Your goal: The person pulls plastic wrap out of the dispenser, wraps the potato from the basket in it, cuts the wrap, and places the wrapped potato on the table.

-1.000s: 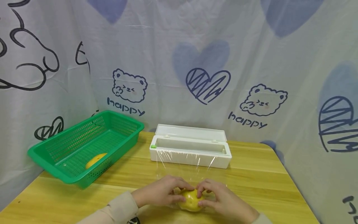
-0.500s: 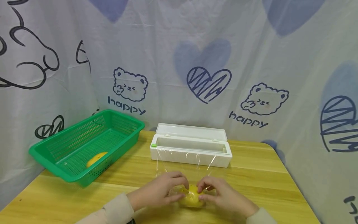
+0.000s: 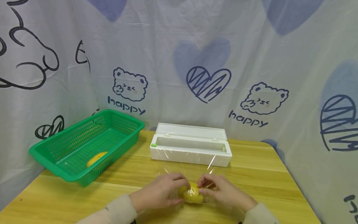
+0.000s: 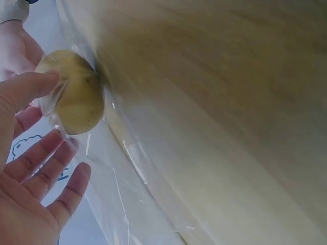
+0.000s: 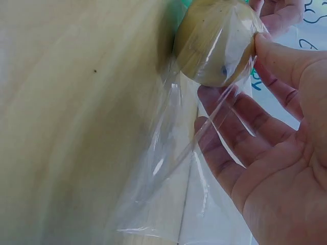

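A round, smooth yellow fruit (image 3: 192,194) sits low in the middle of the head view, with clear cling film (image 5: 162,166) drawn tight over it. My left hand (image 3: 165,191) holds its left side. The left thumb (image 4: 38,86) presses the film-covered skin, while the other fingers spread loosely. At the fruit's right end my right hand (image 3: 225,193) pinches the film between thumb and forefinger, its remaining fingers lying behind the film. The film runs back to a white cling film dispenser (image 3: 190,157), whose lid (image 3: 191,130) stands raised.
To the left stands a green perforated basket (image 3: 51,166) with another yellow fruit (image 3: 96,158) inside. A small green slider (image 3: 153,145) sits at the dispenser's left end. Behind the wooden table (image 3: 260,174) hangs a printed curtain (image 3: 167,102).
The fruit has turned and shifted slightly away from me, toward the dispenser, inside the film. Both hands have moved with it, and the fingers have changed their hold. Basket and dispenser stay in place.
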The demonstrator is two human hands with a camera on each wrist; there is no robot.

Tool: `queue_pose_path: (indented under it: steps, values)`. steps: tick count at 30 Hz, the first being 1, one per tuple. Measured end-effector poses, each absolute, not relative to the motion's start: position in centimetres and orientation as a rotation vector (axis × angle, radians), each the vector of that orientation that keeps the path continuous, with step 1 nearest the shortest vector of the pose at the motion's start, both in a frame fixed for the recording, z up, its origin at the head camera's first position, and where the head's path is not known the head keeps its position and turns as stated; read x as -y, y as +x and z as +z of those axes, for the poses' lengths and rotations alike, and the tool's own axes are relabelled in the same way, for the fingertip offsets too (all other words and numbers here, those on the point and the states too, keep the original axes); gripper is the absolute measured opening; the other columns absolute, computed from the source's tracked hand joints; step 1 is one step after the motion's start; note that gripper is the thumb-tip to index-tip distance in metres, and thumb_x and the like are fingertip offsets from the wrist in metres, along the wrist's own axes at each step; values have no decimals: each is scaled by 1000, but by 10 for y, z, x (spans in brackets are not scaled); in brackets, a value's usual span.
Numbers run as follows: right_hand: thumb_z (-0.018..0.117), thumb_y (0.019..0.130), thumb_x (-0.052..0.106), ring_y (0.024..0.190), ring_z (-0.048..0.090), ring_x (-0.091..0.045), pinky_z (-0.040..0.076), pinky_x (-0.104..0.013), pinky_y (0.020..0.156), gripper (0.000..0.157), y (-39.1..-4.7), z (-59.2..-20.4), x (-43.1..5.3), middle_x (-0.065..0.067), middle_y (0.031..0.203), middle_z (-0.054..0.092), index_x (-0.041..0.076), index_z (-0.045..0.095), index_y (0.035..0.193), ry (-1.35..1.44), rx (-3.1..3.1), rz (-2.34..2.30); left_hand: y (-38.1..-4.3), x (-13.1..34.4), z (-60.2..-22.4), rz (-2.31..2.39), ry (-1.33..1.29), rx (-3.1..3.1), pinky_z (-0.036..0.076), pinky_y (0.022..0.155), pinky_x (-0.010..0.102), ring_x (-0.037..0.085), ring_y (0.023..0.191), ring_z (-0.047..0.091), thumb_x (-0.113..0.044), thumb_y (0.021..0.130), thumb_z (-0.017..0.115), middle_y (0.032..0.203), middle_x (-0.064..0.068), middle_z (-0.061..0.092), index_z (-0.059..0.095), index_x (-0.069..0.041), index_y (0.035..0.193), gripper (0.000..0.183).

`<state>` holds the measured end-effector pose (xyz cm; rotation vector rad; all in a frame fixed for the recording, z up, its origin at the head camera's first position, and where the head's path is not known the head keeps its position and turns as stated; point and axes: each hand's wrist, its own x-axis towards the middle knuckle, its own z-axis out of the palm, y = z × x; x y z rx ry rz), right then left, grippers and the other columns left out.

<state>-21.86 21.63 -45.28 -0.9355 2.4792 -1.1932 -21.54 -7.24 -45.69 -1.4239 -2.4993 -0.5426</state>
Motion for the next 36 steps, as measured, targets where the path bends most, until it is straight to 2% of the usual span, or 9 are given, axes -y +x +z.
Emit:
queue_pose_path:
  steps: [7,17,22,26,30,33,36]
  values:
    - [64,109,31,110,71,-13,59,-27,96,11,-224,-453,-217,3,114,74,20,66,112,-907,-2481,-1208,-219,67,-458,-579,-1306,2613,60,90,26,6,103,68,-30,90,89,123,-6,72,68,-24,128,43]
    - [59,112,29,106,67,-7,57,-24,94,15,-232,-453,-220,0,114,74,16,66,116,-891,-2488,-1204,-231,63,-459,-766,-1276,2710,59,103,35,13,119,69,-27,92,87,133,-2,72,65,-22,133,47]
    - [54,114,32,104,68,-11,57,-25,89,21,-234,-447,-221,1,113,74,17,68,117,-888,-2558,-1136,-241,64,-461,-897,-1318,2698,58,105,33,13,117,70,-21,91,87,131,0,74,66,-17,132,46]
    - [60,111,33,107,68,-13,59,-29,89,17,-229,-440,-219,6,115,72,20,69,116,-935,-2686,-1092,-247,65,-461,-1004,-1311,2730,58,103,30,10,115,69,-19,92,87,131,-1,74,67,-15,132,45]
    - [69,106,24,104,69,-12,61,-33,91,8,-222,-436,-213,8,112,70,20,72,112,-1192,-2827,-1003,-251,65,-460,-1089,-1286,2778,59,98,27,10,114,69,-20,93,86,131,-1,74,68,-15,133,44]
    - [74,102,18,103,70,-11,62,-35,94,9,-219,-438,-209,8,111,71,18,75,111,-1345,-2880,-918,-255,64,-459,-1130,-1276,2808,59,94,23,11,115,69,-21,94,85,132,0,74,69,-15,134,44]
    - [74,101,18,105,69,-9,61,-33,97,12,-218,-440,-207,9,113,71,18,75,114,-1306,-2916,-869,-259,63,-459,-1214,-1269,2828,59,91,19,14,116,69,-22,94,84,133,3,73,68,-13,135,45]
